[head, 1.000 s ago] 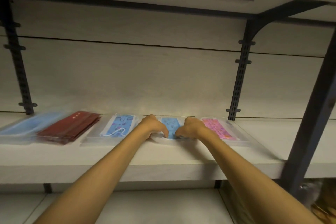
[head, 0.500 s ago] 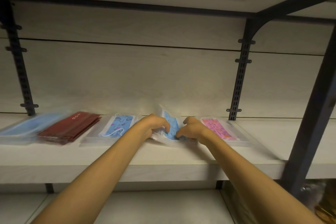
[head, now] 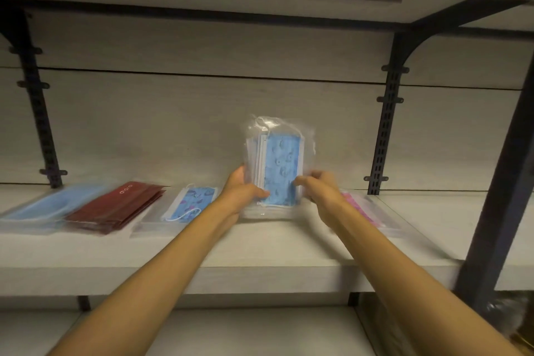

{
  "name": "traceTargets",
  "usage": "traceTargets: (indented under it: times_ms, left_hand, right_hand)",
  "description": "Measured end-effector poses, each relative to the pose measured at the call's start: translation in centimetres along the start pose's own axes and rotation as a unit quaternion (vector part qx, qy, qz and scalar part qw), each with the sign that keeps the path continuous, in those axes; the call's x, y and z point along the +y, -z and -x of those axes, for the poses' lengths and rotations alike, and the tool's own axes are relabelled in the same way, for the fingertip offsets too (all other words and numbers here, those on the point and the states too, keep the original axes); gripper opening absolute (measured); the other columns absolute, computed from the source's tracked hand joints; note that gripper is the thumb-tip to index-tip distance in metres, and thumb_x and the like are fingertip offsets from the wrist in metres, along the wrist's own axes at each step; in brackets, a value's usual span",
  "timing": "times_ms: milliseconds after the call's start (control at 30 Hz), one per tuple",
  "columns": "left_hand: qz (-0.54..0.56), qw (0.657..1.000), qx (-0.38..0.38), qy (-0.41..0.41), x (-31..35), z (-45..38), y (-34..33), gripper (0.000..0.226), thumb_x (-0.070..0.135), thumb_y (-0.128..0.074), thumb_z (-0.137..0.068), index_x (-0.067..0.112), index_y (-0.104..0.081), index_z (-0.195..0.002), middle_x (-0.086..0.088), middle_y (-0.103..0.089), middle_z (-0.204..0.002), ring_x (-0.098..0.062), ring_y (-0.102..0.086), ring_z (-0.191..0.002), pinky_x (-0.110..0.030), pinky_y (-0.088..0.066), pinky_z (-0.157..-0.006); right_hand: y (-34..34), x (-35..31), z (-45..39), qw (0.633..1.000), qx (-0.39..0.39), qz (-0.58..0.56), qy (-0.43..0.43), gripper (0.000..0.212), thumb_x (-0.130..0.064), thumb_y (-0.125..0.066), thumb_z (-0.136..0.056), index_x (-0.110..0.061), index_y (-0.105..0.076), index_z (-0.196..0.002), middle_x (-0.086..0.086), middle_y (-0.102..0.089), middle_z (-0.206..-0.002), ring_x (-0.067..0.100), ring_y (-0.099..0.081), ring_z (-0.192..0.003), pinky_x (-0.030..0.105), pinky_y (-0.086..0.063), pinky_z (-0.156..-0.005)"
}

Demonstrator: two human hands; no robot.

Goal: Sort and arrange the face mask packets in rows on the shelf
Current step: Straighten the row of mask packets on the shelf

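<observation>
Standing upright now: blue-print packet stack [head: 276, 166] was flat a second ago, both hands pressing it. Left hand [head: 241, 192] grips its left edge; right hand [head: 320, 189] looks loose, fingers barely touching, blurred. Base near the shelf [head: 260, 251], between butterfly packet [head: 189, 205] and pink packet [head: 362, 211]. Likely squaring it up before re-laying.

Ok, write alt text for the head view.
Two bare hands, left hand and right hand, hold a clear packet of blue patterned masks upright above a pale shelf. Plain blue, dark red, blue patterned and pink packets lie flat in a row.
</observation>
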State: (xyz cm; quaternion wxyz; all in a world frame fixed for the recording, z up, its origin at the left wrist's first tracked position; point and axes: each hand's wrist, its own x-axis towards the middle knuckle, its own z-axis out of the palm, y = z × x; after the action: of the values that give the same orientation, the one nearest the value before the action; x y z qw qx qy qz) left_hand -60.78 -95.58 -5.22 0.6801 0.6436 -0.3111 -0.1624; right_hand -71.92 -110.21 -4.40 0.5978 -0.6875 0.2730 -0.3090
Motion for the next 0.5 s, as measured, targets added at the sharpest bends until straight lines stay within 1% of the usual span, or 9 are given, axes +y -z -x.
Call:
traceTargets:
  times_ms: [67,100,167,200,267,367,400,467,500]
  left_hand:
    - [0.018,0.999,0.017,-0.031,0.2,-0.2,0.0,0.07,-0.017,-0.072,-0.069,0.016,-0.055,-0.129,-0.003,-0.07,-0.115,-0.02,-0.067,-0.108,-0.037,-0.058,-0.088]
    - [0.023,0.999,0.031,-0.033,0.3,-0.4,0.0,0.071,-0.016,-0.075,-0.066,0.016,-0.055,-0.127,-0.003,-0.07,-0.115,-0.02,-0.067,-0.106,-0.038,-0.058,-0.088]
    - [0.014,0.999,0.043,-0.019,0.0,-0.7,0.1,0.076,-0.007,-0.083,-0.058,0.018,-0.055,-0.123,-0.002,-0.07,-0.114,-0.019,-0.068,-0.104,-0.039,-0.058,-0.088]
    - [0.005,0.999,0.041,-0.003,-0.1,-0.6,0.2,0.078,-0.003,-0.085,-0.055,0.018,-0.055,-0.123,-0.001,-0.07,-0.114,-0.019,-0.068,-0.104,-0.038,-0.058,-0.088]
    - [-0.012,0.999,0.017,0.039,-0.7,-0.4,0.5,0.074,0.002,-0.086,-0.056,0.017,-0.057,-0.122,-0.001,-0.071,-0.115,-0.017,-0.068,-0.104,-0.037,-0.056,-0.091]
    - [-0.063,0.993,0.007,0.104,-1.6,0.1,0.8,0.065,0.009,-0.085,-0.062,0.015,-0.053,-0.119,-0.003,-0.068,-0.115,-0.02,-0.066,-0.105,-0.039,-0.055,-0.093]
    - [-0.088,0.989,0.011,0.119,-1.8,0.2,0.8,0.063,0.008,-0.084,-0.065,0.014,-0.05,-0.117,-0.003,-0.065,-0.113,-0.021,-0.064,-0.105,-0.04,-0.055,-0.092]
    - [-0.102,0.987,0.008,0.122,-1.9,0.4,0.7,0.062,0.004,-0.083,-0.066,0.013,-0.05,-0.118,-0.003,-0.064,-0.114,-0.023,-0.063,-0.106,-0.041,-0.055,-0.093]
    - [-0.1,0.988,0.004,0.121,-1.9,0.2,0.6,0.063,0.002,-0.083,-0.065,0.013,-0.051,-0.119,-0.004,-0.066,-0.116,-0.023,-0.063,-0.106,-0.042,-0.055,-0.094]
  right_hand:
    - [-0.2,-0.8,0.2,0.999,-0.016,-0.016,0.037,0.025,-0.008,-0.069,-0.079,-0.008,-0.067,-0.104,0.003,-0.072,-0.099,0.012,-0.059,-0.074,0.022,-0.04,-0.061]
    - [-0.3,-0.9,0.3,0.998,-0.021,-0.024,0.052,0.029,-0.012,-0.071,-0.077,-0.01,-0.067,-0.106,0.003,-0.071,-0.102,0.013,-0.061,-0.079,0.023,-0.042,-0.063]
    - [-0.5,-0.8,0.6,0.998,-0.026,-0.02,0.058,0.043,-0.023,-0.074,-0.07,-0.013,-0.065,-0.111,0.005,-0.069,-0.107,0.019,-0.064,-0.094,0.029,-0.047,-0.075]
    - [-0.5,-0.5,0.6,0.998,-0.03,-0.015,0.054,0.046,-0.022,-0.074,-0.07,-0.014,-0.064,-0.114,0.003,-0.069,-0.109,0.02,-0.063,-0.102,0.031,-0.047,-0.08]
    - [-0.5,0.2,0.7,0.998,-0.04,-0.011,0.053,0.04,-0.011,-0.072,-0.077,-0.014,-0.065,-0.116,-0.002,-0.07,-0.112,0.018,-0.063,-0.109,0.031,-0.049,-0.084]
    - [-0.3,1.3,0.6,0.998,-0.037,0.012,0.054,0.034,-0.005,-0.07,-0.082,-0.015,-0.065,-0.114,0.001,-0.069,-0.118,0.021,-0.063,-0.112,0.043,-0.052,-0.098]
    - [-0.3,1.5,0.7,0.997,-0.04,0.027,0.058,0.032,-0.005,-0.07,-0.083,-0.015,-0.066,-0.113,0.003,-0.069,-0.118,0.022,-0.063,-0.112,0.044,-0.052,-0.099]
    - [-0.2,1.8,0.7,0.995,-0.051,0.053,0.062,0.027,-0.004,-0.07,-0.084,-0.015,-0.066,-0.109,0.006,-0.07,-0.115,0.023,-0.066,-0.107,0.043,-0.055,-0.095]
    - [-0.1,2.0,0.7,0.995,-0.057,0.059,0.063,0.026,-0.001,-0.068,-0.085,-0.014,-0.065,-0.108,0.004,-0.07,-0.113,0.021,-0.066,-0.104,0.039,-0.057,-0.091]
